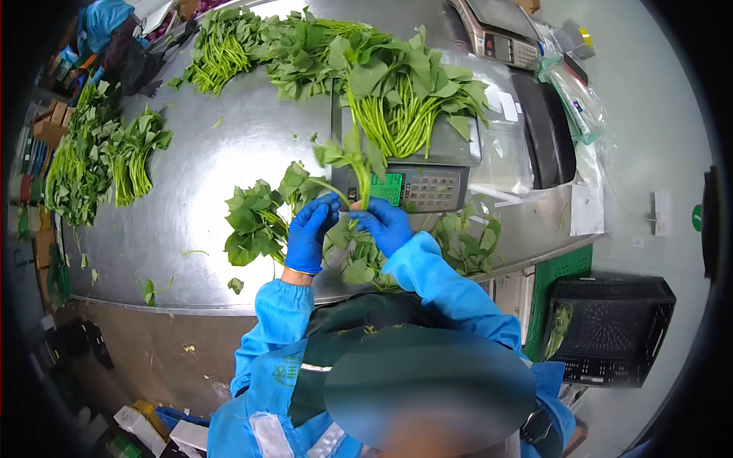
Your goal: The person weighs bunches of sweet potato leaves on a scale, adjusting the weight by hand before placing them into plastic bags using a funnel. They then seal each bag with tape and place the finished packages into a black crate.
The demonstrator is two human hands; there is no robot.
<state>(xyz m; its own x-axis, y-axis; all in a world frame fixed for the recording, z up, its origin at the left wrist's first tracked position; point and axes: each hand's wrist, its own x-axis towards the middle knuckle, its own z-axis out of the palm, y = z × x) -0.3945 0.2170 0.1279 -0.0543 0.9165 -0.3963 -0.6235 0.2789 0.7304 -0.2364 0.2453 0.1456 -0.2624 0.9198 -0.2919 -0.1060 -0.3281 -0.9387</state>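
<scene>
1. My left hand [311,233], in a blue glove, is at the centre of the frame. The fingers are curled in and the tips pinch the leafy stalks [353,162].
2. My right hand [385,224] is just beside it, closed round the lower ends of the same stalks. The leaves stand up above both hands.
3. The stalks are in front of the scale [439,187], with its green display glowing right behind them.
4. A bundle of greens [401,99] lies on the scale's platform, stems pointing toward me.
5. A loose pile of leaves [256,221] lies on the steel table [206,153], just left of my left hand.
6. More heaps of greens [99,156] lie at the upper left, and a black crate [611,328] sits at the lower right, off the table.
</scene>
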